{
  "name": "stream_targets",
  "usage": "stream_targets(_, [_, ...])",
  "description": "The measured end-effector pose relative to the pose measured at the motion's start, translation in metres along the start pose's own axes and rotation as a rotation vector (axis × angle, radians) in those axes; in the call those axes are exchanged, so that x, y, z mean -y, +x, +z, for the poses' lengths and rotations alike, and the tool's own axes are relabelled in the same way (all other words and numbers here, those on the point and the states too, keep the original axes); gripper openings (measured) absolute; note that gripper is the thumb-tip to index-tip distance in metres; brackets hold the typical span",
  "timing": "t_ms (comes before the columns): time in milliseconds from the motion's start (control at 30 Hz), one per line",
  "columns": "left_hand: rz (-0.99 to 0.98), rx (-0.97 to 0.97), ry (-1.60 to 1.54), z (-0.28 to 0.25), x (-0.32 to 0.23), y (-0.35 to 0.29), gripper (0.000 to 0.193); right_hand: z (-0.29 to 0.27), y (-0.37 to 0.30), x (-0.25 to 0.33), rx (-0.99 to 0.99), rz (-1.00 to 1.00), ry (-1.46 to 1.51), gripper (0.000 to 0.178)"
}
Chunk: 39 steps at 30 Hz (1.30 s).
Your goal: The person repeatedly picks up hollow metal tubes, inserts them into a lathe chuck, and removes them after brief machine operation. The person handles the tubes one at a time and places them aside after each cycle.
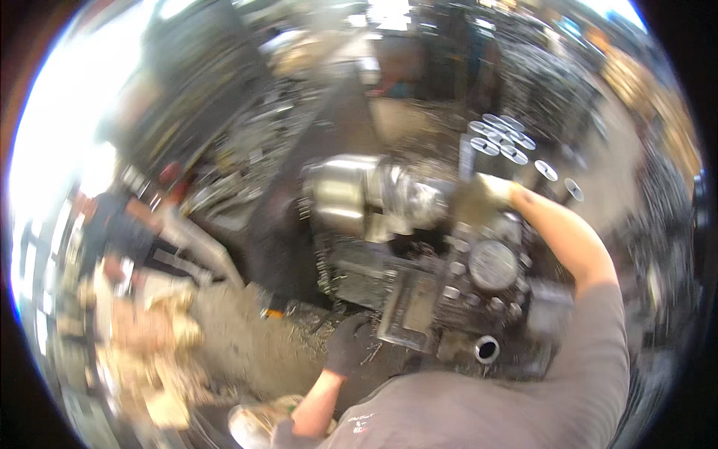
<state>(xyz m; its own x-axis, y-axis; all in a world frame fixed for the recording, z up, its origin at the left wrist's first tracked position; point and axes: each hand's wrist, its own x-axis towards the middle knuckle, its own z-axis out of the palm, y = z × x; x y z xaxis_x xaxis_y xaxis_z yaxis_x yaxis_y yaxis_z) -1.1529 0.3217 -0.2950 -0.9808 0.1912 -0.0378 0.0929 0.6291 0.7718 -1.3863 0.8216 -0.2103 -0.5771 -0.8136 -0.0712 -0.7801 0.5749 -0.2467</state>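
A lathe stands in front of me, its shiny metal chuck (340, 187) left of the middle. To the chuck's right is a bright, ridged metal piece (407, 196), smeared by motion. My right arm reaches out over the machine, and my right hand (490, 196), in a pale, stained glove, is by the right end of that piece, behind the bolted tool post (493, 266). Its fingers are blurred. My left hand (348, 346), in a dark glove, hangs low near the carriage's front edge (404, 340). Its fingers blend into the dark background, so their grip does not show.
Several flat metal discs with centre holes (514, 154) lie beyond the lathe to the right. A short open tube end (487, 349) sticks up near my body. Another person (120, 228) is at the far left, beside pale brown wrapping or sacks (149, 337). Metal chips lie below the chuck.
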Motion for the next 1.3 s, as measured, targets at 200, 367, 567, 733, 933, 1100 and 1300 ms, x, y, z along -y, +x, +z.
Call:
stream_targets(200, [0.877,-0.457,0.270,0.007,-0.110,0.098,0.050,-0.017,0.060,0.052,0.146,0.745,0.502,0.039])
stream_targets(367, [0.987,-0.462,0.556,0.057,-0.146,0.175,0.050,0.004,0.053,0.030,0.138,0.723,0.357,0.030])
stream_targets(567, [1.030,-0.567,0.754,0.109,-0.162,0.234,0.046,0.020,0.034,-0.040,0.199,-0.375,-0.318,0.034])
stream_targets(733, [0.882,-0.509,0.907,0.142,-0.159,0.272,0.057,-0.002,-0.021,0.008,0.428,0.779,0.189,0.065])
stream_targets(933, [0.882,-0.575,0.920,0.130,-0.166,0.265,0.060,0.038,-0.102,0.030,0.057,1.041,0.357,0.050])
stream_targets(1100, [1.211,-0.349,0.301,0.053,-0.163,0.214,0.036,0.086,-0.143,0.059,-0.496,0.792,-0.115,0.044])
stream_targets(1300, [0.676,0.131,-0.143,-0.004,-0.115,0.050,0.050,0.010,-0.182,0.132,-0.514,1.011,0.008,0.040])
